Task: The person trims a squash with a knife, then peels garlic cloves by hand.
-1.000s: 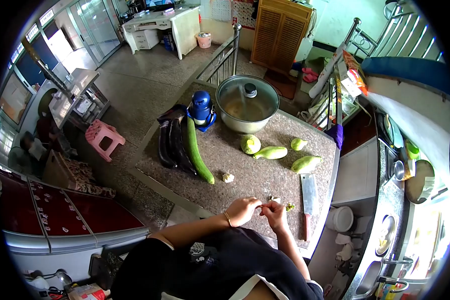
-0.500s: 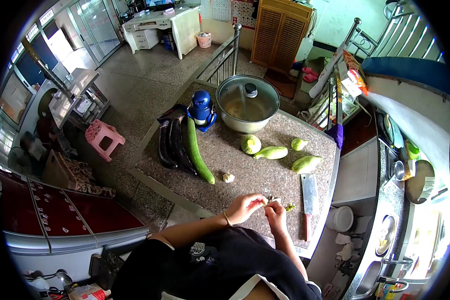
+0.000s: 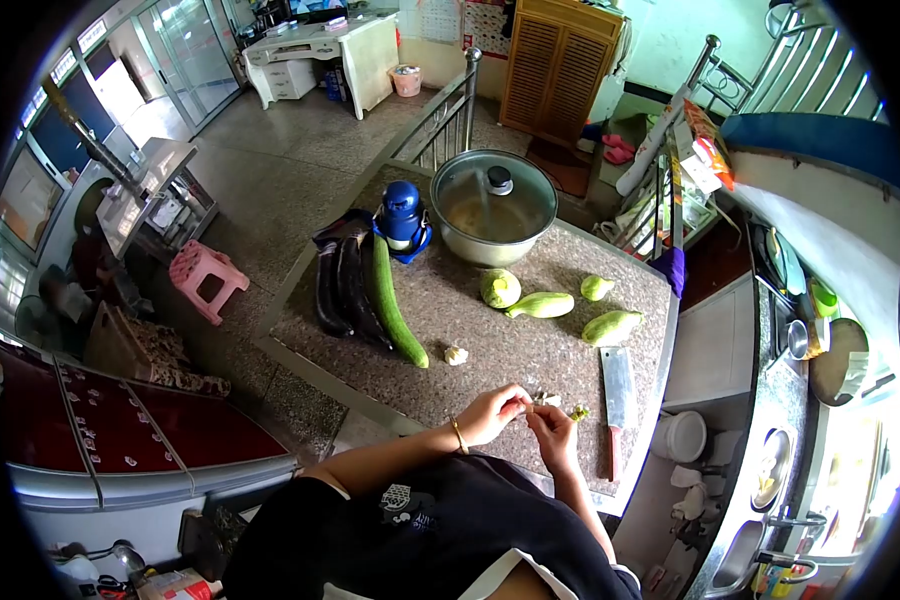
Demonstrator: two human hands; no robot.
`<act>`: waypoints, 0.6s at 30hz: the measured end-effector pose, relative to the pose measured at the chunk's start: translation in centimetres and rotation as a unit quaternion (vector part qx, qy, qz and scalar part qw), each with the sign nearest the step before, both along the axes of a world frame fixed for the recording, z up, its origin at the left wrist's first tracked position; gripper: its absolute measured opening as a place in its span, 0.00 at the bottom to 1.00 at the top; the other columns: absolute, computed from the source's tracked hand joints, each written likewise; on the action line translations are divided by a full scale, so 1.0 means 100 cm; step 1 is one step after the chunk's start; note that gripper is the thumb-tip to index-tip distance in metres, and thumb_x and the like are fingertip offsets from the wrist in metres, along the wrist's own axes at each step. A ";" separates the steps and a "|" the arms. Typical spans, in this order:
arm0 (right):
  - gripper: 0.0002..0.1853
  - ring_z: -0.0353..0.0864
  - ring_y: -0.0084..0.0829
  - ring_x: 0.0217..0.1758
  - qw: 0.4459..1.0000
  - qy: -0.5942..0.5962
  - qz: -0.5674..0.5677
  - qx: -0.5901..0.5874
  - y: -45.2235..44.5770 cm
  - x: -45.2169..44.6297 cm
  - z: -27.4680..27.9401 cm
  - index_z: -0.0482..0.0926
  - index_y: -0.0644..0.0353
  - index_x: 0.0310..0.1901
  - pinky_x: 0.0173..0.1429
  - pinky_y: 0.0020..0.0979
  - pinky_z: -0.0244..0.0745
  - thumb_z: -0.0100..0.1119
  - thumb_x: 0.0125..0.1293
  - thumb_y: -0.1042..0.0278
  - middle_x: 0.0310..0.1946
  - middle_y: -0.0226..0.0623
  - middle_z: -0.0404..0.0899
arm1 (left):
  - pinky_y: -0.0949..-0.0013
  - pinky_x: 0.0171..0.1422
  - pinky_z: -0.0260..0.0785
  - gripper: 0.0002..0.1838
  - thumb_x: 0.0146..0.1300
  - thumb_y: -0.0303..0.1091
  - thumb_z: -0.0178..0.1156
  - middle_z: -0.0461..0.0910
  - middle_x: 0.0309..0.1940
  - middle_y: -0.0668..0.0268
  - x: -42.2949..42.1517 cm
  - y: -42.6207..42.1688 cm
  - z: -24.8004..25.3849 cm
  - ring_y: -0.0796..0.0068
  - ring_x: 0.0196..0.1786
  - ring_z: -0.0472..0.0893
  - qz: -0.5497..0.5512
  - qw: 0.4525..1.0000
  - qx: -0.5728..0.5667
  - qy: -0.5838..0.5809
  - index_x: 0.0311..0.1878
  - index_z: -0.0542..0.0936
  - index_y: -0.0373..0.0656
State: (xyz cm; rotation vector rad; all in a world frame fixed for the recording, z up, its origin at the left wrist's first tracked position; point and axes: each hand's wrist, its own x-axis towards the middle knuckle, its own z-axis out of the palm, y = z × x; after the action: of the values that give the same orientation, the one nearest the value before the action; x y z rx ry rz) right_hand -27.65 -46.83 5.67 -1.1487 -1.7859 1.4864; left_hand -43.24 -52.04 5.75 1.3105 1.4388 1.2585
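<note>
A speckled stone surface point(image 3: 510, 360) fills the middle, its right edge close to the cleaver and its near edge partly covered by the person's body. A large pot point(image 3: 495, 210) with a glass lid stands near the far edge. Dark eggplants point(image 3: 355, 290) lie near the left edge, touching a long green vegetable point(image 3: 395, 310). The cleaver point(image 3: 618, 395) lies handle toward the person. A stretch of stone separates the left hand point(image 3: 490, 417) from the long vegetable, giving room to move; the right hand point(image 3: 553, 440) has a narrower strip before the cleaver. Both hands' fingers are bent narrowly, tips nearly meeting; whether they grip something tiny cannot be told. A blue bottle point(image 3: 402, 215) stands left of the pot, and four pale green vegetables point(image 3: 541, 305) lie right of centre. A garlic bulb point(image 3: 456, 355) sits beyond the left hand. Small pale pieces point(image 3: 547, 399) lie just beyond the right fingertips, partly hidden and blurred, near green scraps point(image 3: 580, 413).
</note>
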 end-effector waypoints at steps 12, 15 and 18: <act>0.06 0.66 0.14 0.19 0.960 0.120 0.067 -0.243 0.006 0.012 0.008 0.78 0.65 0.36 0.23 0.17 0.60 0.56 0.61 0.72 0.24 0.31 0.78 | 0.78 0.34 0.66 0.06 0.66 0.30 0.52 0.75 0.28 0.70 -0.013 -0.002 -0.001 0.84 0.29 0.72 -0.131 0.976 -0.089 -0.150 0.39 0.74 0.39; 0.06 0.67 0.14 0.20 0.966 0.104 0.064 -0.226 0.007 0.013 0.002 0.78 0.66 0.36 0.24 0.17 0.61 0.57 0.60 0.73 0.24 0.31 0.78 | 0.78 0.33 0.67 0.05 0.65 0.30 0.52 0.75 0.29 0.70 -0.012 -0.002 -0.002 0.84 0.29 0.72 -0.124 0.977 -0.089 -0.148 0.40 0.74 0.39; 0.06 0.69 0.14 0.21 0.980 0.060 0.062 -0.180 0.008 0.011 0.002 0.78 0.66 0.35 0.26 0.18 0.63 0.56 0.59 0.73 0.23 0.30 0.78 | 0.79 0.33 0.67 0.05 0.65 0.29 0.52 0.75 0.29 0.70 -0.012 -0.002 -0.001 0.84 0.29 0.73 -0.121 0.978 -0.099 -0.138 0.40 0.74 0.38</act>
State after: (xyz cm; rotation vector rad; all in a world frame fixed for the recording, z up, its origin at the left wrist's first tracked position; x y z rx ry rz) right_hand -26.53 -46.05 5.83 -1.1018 -1.5718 1.9700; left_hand -44.39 -52.26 5.68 1.0913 1.1394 1.0591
